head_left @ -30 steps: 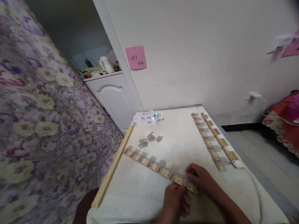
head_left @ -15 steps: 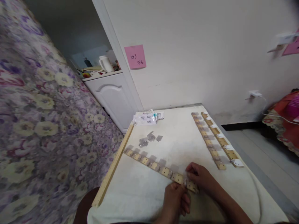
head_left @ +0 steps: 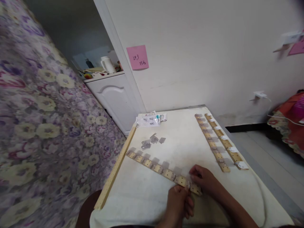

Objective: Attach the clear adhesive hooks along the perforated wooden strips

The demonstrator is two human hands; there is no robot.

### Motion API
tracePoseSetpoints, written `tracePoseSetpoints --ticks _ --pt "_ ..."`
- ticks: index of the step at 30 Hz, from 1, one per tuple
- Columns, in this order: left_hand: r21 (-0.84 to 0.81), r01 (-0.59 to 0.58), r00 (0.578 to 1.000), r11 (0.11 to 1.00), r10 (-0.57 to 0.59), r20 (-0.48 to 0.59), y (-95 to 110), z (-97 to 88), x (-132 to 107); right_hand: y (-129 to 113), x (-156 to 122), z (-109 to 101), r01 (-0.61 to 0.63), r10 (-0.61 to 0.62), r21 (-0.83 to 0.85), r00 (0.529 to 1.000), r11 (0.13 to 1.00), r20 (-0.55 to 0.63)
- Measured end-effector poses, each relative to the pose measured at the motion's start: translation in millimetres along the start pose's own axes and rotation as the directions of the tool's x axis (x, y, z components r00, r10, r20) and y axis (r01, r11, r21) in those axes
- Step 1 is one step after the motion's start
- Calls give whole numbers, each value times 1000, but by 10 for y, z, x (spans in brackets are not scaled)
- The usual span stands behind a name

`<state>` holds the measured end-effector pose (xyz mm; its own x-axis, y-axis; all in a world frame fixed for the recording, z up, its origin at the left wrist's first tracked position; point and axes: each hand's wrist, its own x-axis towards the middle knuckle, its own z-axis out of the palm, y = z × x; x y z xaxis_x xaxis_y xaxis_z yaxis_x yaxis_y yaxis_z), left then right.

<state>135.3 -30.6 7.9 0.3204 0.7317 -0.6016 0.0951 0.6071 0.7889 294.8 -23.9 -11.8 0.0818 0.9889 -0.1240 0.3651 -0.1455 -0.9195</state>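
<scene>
A long wooden strip (head_left: pixel 156 168) with holes and small metal clips lies slantwise on the white cloth-covered table (head_left: pixel 185 145). My left hand (head_left: pixel 177 205) pinches a small metal clip (head_left: pixel 188 185) at the strip's near end, its fingers curled. From the far side my right hand (head_left: pixel 204 180) presses on that same end, fingers bent over the wood. Both hands meet at the clip.
Loose metal clips (head_left: pixel 152 141) and a plastic packet (head_left: pixel 148 121) lie at the table's far left. Two more wooden strips (head_left: pixel 219 142) with clips and white tags run along the right side. A plain strip (head_left: pixel 116 167) lines the left edge. A floral fabric (head_left: pixel 47 126) hangs at left.
Nothing has visibly changed; both hands stay at the near end of the strip, with only a slight shift of the camera.
</scene>
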Motion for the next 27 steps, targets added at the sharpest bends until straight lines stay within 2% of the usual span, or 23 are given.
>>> tracePoseSetpoints --ticks 13,27 --pt "9 -11 1000 1000 11 1 -21 0 18 -125 -54 -7 0 -2 -113 1000 994 -12" --pt "17 -11 1000 1000 11 1 -27 -7 24 -119 -42 45 -96 88 -176 995 980 -49"
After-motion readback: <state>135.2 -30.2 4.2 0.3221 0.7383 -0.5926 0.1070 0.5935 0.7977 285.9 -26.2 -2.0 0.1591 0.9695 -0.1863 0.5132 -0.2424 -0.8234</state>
